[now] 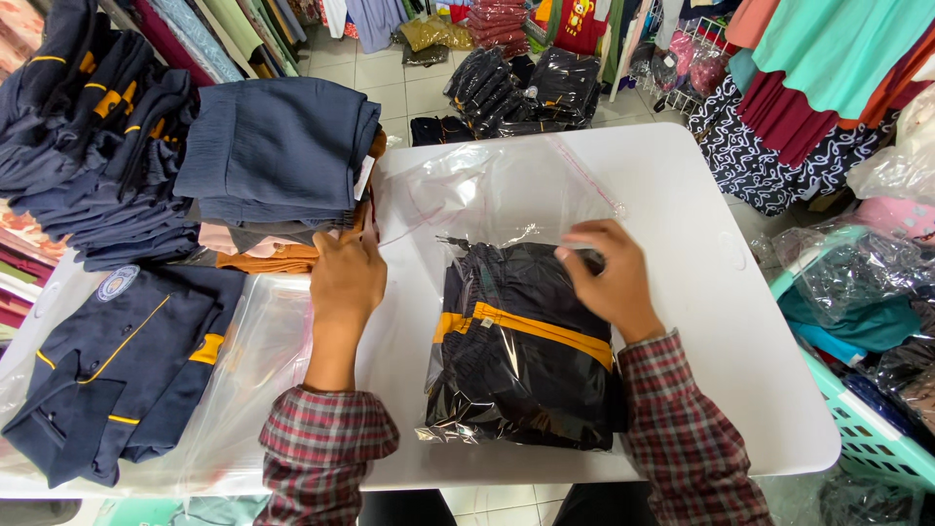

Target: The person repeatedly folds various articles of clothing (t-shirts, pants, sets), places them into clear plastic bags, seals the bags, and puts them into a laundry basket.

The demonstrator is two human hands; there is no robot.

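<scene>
A folded black garment with an orange band lies inside a clear plastic bag on the white table. My right hand presses on the top of the bagged garment, fingers curled against the plastic. My left hand rests at the foot of a stack of folded clothes, fingers tucked under its lower orange and pink layers. The bag's open flap with its adhesive strip stretches away from me, flat on the table.
A navy uniform shirt with yellow trim lies on clear bags at the left. More navy garments pile up behind it. A teal basket of bagged clothes stands at the right. Bagged black garments lie on the floor beyond.
</scene>
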